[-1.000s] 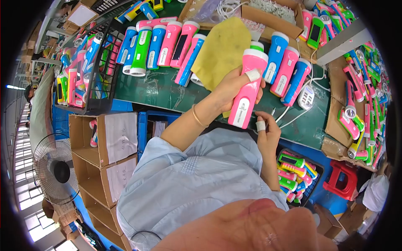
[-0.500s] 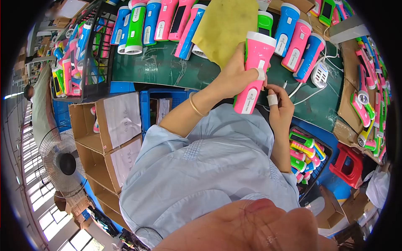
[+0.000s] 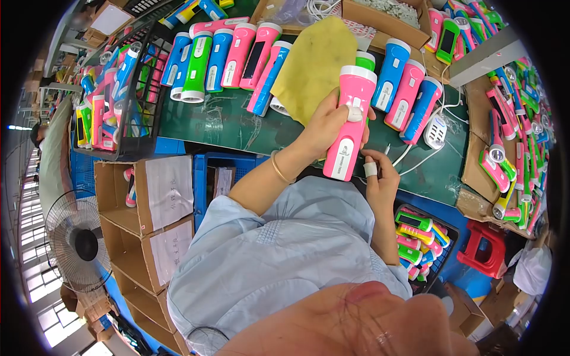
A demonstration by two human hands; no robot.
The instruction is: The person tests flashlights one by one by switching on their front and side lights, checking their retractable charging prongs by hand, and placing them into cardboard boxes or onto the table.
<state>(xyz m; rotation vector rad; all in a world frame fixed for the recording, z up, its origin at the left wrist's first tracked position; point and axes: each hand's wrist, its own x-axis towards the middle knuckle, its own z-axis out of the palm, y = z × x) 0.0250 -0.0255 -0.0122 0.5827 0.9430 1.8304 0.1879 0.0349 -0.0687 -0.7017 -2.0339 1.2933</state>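
Note:
My left hand (image 3: 330, 126), thumb taped in white, is wrapped around a pink flashlight (image 3: 347, 139) with a white head. The flashlight is held head up above the front edge of the green table (image 3: 237, 127). Just right of its lower end is my right hand (image 3: 383, 178), with white tape on one digit. Its fingertips are curled together close to the flashlight; whether anything is between them is hidden. A thin white cable (image 3: 409, 170) runs beside that hand. Behind the flashlight lies a yellow cloth (image 3: 312, 65), with a green flashlight (image 3: 365, 60) partly hidden.
Blue, pink and green flashlights (image 3: 217, 59) line the table, left and right of the cloth. A white multi-port charger (image 3: 435, 132) lies at the right. Flashlights fill a black basket (image 3: 155, 95) at the left and a crate below right. Cardboard shelves (image 3: 127, 222) stand left.
The view has shifted, so the table's far side shows more. The pink flashlight, still in my left hand, has turned a little and sits lower in view. My right hand stays beside it.

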